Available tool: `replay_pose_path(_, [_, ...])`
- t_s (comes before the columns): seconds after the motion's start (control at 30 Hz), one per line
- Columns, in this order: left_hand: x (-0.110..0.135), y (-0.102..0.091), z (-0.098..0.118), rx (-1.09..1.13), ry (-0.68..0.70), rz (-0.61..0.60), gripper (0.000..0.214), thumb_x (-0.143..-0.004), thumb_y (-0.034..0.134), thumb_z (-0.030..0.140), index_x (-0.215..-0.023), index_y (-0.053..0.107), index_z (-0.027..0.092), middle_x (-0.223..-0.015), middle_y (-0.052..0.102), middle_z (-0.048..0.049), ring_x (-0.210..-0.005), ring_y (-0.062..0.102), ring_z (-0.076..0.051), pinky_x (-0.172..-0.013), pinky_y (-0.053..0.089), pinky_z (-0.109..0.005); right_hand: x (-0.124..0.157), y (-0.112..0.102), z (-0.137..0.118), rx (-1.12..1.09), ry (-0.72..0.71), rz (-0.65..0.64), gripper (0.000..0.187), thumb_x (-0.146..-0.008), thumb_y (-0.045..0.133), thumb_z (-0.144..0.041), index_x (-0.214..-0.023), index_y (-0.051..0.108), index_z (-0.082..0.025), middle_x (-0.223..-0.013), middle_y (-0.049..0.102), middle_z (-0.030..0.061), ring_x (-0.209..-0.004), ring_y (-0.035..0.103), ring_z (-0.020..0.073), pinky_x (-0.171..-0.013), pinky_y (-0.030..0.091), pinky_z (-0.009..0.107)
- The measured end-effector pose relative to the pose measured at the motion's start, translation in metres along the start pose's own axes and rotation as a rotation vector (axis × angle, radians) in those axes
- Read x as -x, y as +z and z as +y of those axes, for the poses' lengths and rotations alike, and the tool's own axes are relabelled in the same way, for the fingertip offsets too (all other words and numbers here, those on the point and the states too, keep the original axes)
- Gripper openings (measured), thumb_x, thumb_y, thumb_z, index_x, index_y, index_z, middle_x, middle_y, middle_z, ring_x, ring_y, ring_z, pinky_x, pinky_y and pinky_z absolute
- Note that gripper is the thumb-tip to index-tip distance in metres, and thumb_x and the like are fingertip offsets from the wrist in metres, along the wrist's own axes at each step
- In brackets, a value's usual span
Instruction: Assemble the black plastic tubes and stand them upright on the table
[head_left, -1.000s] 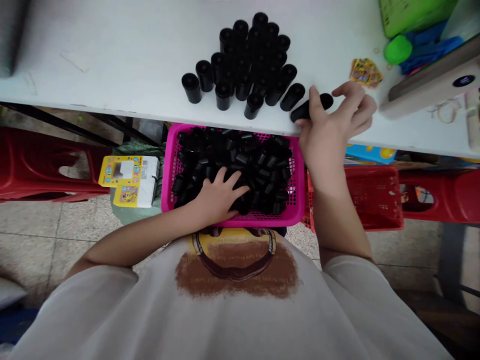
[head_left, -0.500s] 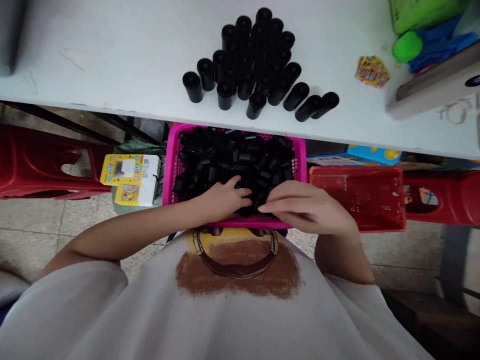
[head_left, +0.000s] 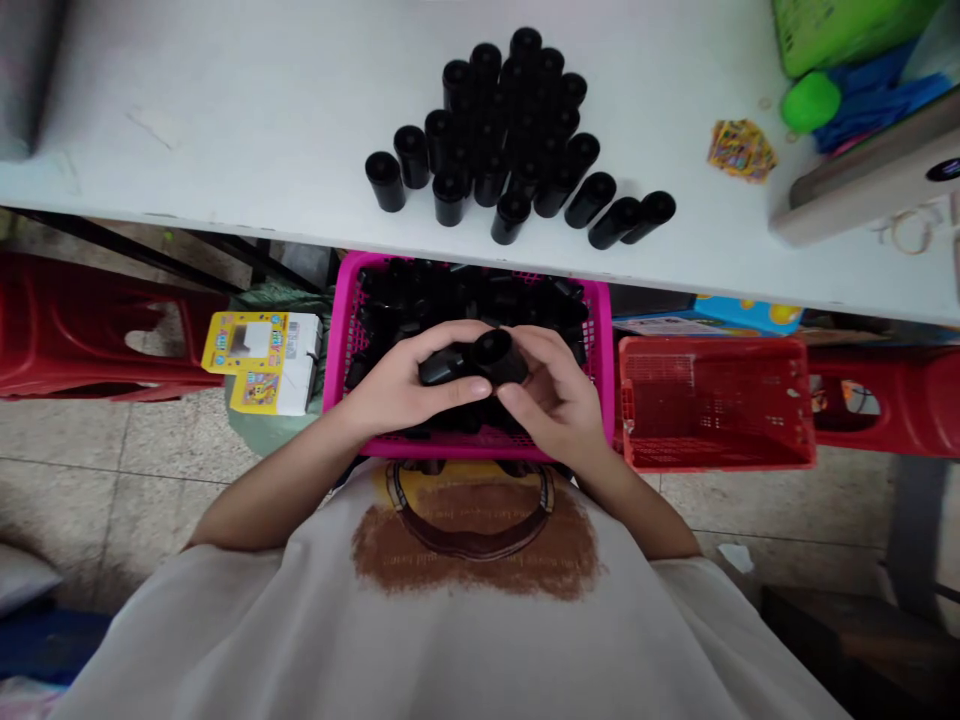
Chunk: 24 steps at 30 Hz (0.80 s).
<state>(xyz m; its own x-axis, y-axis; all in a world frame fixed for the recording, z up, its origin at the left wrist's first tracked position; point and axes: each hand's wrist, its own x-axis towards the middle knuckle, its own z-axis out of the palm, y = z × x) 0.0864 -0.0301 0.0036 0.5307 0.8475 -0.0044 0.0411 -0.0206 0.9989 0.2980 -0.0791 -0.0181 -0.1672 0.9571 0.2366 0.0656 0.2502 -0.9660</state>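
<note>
Broadly, white flat-topped table (head_left: 225,120): we have its long near edge facing us, probably so an arm reaches it with little stretch.
Bright pink plastic mesh basket (head_left: 341,350): we have it just below that edge and close against our front, likely so we can work right over it.
Open red plastic crate (head_left: 712,467): we see it to our right, near the basket; why it is there, we cannot tell.
Glossy black standing cylinders (head_left: 514,218): we have these packed on end in a rough wedge near the table's front edge, presumably to save space.
Left hand (head_left: 386,385): we hold its fingers curled around a short glossy black piece (head_left: 442,365), seemingly to steady it.
Right hand (head_left: 562,395): we pinch thumb and fingers around an open-mouthed black plastic tube (head_left: 493,350).
Tube: we hold it above the basket, mouth upward, our left thumb also against it; whether it joins the short piece, we cannot tell.
Small loose black plastic pieces (head_left: 540,295): we have them heaped inside the basket, whose walls keep them together.
</note>
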Motion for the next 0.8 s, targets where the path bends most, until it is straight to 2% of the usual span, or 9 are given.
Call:
replay_pose_path(0.1, [0.006, 0.008, -0.003, 0.279, -0.191, 0.121, 0.044, -0.084, 0.088, 0.045, -0.122, 0.076, 0.026, -0.135, 0.073, -0.0071, -0.106, 0.073, -0.024, -0.079, 0.064, -0.029, -0.003, 0.002, 0.006, -0.24, 0.109, 0.06, 0.041, -0.106, 0.062, -0.053, -0.143, 0.059, -0.038, -0.133, 0.067, 0.0057, -0.109, 0.073, 0.0227, -0.084, 0.069, 0.04])
replay_pose_path(0.17, [0.009, 0.011, -0.003, 0.467, -0.318, 0.163, 0.044, -0.081, 0.091, 0.042, -0.12, 0.076, 0.029, -0.137, 0.07, -0.006, -0.097, 0.073, -0.021, -0.063, 0.063, -0.024, -0.004, -0.001, 0.009, -0.295, 0.161, 0.128, 0.038, -0.106, 0.062, -0.054, -0.141, 0.06, -0.039, -0.129, 0.069, 0.0036, -0.106, 0.074, 0.0211, -0.081, 0.069, 0.037])
replay_pose_path(0.2, [0.01, 0.011, -0.002, 0.541, -0.356, 0.174, 0.044, -0.079, 0.092, 0.04, -0.118, 0.076, 0.028, -0.135, 0.07, -0.0058, -0.094, 0.072, -0.02, -0.06, 0.063, -0.023, -0.004, -0.003, 0.009, -0.281, 0.168, 0.164, 0.038, -0.105, 0.063, -0.054, -0.141, 0.06, -0.04, -0.127, 0.069, 0.003, -0.105, 0.074, 0.0205, -0.082, 0.069, 0.037])
replay_pose_path(0.27, [0.012, 0.011, 0.001, 0.641, -0.382, 0.191, 0.044, -0.078, 0.092, 0.036, -0.117, 0.075, 0.028, -0.128, 0.071, -0.0056, -0.092, 0.071, -0.019, -0.059, 0.064, -0.024, -0.002, -0.007, 0.007, -0.213, 0.137, 0.211, 0.039, -0.103, 0.068, -0.052, -0.14, 0.06, -0.041, -0.124, 0.07, 0.0025, -0.104, 0.074, 0.0202, -0.083, 0.068, 0.036])
replay_pose_path(0.37, [0.012, 0.009, 0.004, 0.784, -0.381, 0.169, 0.04, -0.078, 0.091, 0.032, -0.114, 0.073, 0.027, -0.117, 0.073, -0.0048, -0.088, 0.071, -0.02, -0.054, 0.064, -0.025, 0.006, -0.008, 0.0, -0.122, 0.051, 0.173, 0.037, -0.1, 0.075, -0.041, -0.137, 0.065, -0.039, -0.125, 0.071, 0.0029, -0.112, 0.073, 0.0205, -0.093, 0.066, 0.036])
replay_pose_path(0.47, [0.009, 0.009, 0.006, 0.952, -0.388, 0.128, 0.025, -0.077, 0.088, 0.03, -0.093, 0.071, 0.021, -0.11, 0.071, -0.003, -0.082, 0.071, -0.019, -0.048, 0.059, -0.022, 0.013, -0.007, -0.006, -0.083, 0.019, 0.102, 0.037, -0.1, 0.074, -0.028, -0.135, 0.069, -0.037, -0.126, 0.07, 0.0038, -0.115, 0.072, 0.0189, -0.101, 0.063, 0.035])
replay_pose_path(0.53, [0.008, 0.011, 0.008, 1.006, -0.399, 0.166, 0.022, -0.076, 0.087, 0.026, -0.083, 0.068, 0.019, -0.106, 0.068, -0.0008, -0.081, 0.07, -0.017, -0.046, 0.056, -0.018, 0.016, -0.006, -0.008, -0.075, 0.014, 0.083, 0.039, -0.099, 0.074, -0.023, -0.136, 0.07, -0.035, -0.126, 0.069, 0.0046, -0.113, 0.072, 0.0181, -0.098, 0.064, 0.033])
replay_pose_path(0.63, [0.006, 0.014, 0.011, 1.031, -0.42, 0.25, 0.028, -0.071, 0.092, 0.02, -0.08, 0.065, 0.019, -0.098, 0.063, 0.0021, -0.078, 0.067, -0.014, -0.044, 0.053, -0.015, 0.017, -0.004, -0.009, -0.072, 0.005, 0.07, 0.041, -0.098, 0.074, -0.022, -0.136, 0.07, -0.035, -0.126, 0.069, 0.0053, -0.112, 0.072, 0.0183, -0.095, 0.065, 0.033])
replay_pose_path(0.8, [0.007, 0.017, 0.013, 1.041, -0.436, 0.301, 0.038, -0.064, 0.1, 0.024, -0.076, 0.064, 0.019, -0.095, 0.06, 0.0027, -0.071, 0.061, -0.01, -0.042, 0.051, -0.015, 0.016, -0.003, -0.014, -0.027, -0.014, 0.055, 0.038, -0.098, 0.074, -0.024, -0.135, 0.071, -0.033, -0.125, 0.07, 0.0063, -0.109, 0.072, 0.0188, -0.091, 0.067, 0.032])
